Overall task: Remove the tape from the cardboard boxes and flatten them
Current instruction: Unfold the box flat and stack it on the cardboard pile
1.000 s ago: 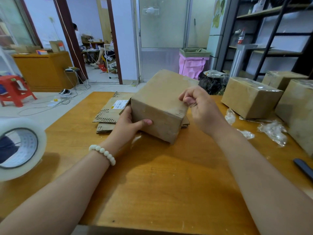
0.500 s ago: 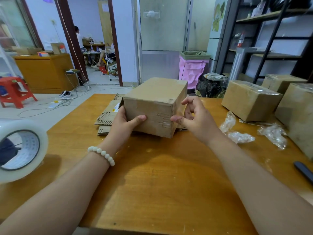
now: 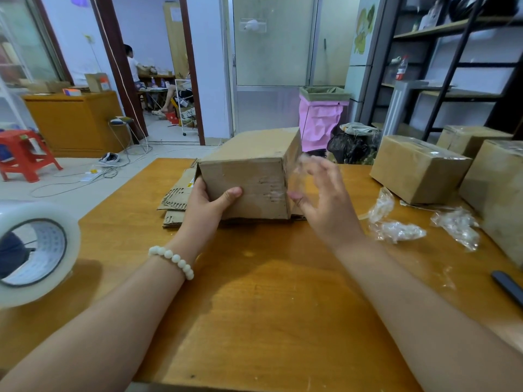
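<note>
Cardboard box [image 3: 249,171] hides flattened cardboard [image 3: 177,199]; left hand [image 3: 208,205] grip holds box; right hand [image 3: 325,205] blurred, grip unclear; tape scraps [image 3: 396,230] nearby.

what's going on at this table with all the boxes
A person is stripping tape from a cardboard box on the wooden table. The left hand grips the box's left end. The blurred right hand is at the right end, with a clear tape strip by its fingers. Crumpled tape, flattened cardboard and taped boxes lie around.
</note>
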`<state>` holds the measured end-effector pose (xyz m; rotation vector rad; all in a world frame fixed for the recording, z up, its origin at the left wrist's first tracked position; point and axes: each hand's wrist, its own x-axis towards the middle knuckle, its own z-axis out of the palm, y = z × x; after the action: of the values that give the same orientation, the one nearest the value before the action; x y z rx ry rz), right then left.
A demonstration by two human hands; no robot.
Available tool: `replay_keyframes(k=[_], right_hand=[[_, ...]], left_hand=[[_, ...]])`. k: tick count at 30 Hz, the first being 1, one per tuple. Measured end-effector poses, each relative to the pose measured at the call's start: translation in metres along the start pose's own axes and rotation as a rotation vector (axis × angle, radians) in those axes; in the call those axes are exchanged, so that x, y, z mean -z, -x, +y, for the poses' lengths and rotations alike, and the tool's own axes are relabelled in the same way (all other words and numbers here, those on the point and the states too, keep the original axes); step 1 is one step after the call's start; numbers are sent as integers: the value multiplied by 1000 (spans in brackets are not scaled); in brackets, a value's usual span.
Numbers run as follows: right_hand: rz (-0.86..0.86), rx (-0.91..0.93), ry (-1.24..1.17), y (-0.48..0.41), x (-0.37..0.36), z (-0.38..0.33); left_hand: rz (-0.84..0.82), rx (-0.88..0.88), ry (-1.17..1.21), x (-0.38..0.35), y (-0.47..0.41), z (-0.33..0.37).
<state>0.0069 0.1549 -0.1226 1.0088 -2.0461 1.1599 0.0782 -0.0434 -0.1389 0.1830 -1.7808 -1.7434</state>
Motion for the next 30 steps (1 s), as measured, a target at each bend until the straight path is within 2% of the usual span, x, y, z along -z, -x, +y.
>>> replay_keyframes(k=[2, 3, 7, 10, 15, 18, 23, 30], right_hand=[[-58, -177, -119, 0, 3, -4], [-50, -200, -141, -1, 4, -4], [16, 12, 65, 0, -4, -2], [75, 37, 263, 4, -18, 6], [75, 267, 162, 7, -24, 7], [-2, 240, 105, 12, -28, 0], [-18, 200, 97, 12, -30, 2], [71, 217, 114, 10, -27, 8]], left_hand=[[22, -29, -40, 2, -1, 1], [35, -48, -63, 3, -1, 1], [47, -109, -136, -3, 2, 0], [59, -102, -159, -4, 2, 0], [96, -66, -169, 0, 0, 0], [92, -65, -181, -3, 1, -1], [97, -45, -186, -4, 2, 0], [74, -16, -195, -4, 1, -2]])
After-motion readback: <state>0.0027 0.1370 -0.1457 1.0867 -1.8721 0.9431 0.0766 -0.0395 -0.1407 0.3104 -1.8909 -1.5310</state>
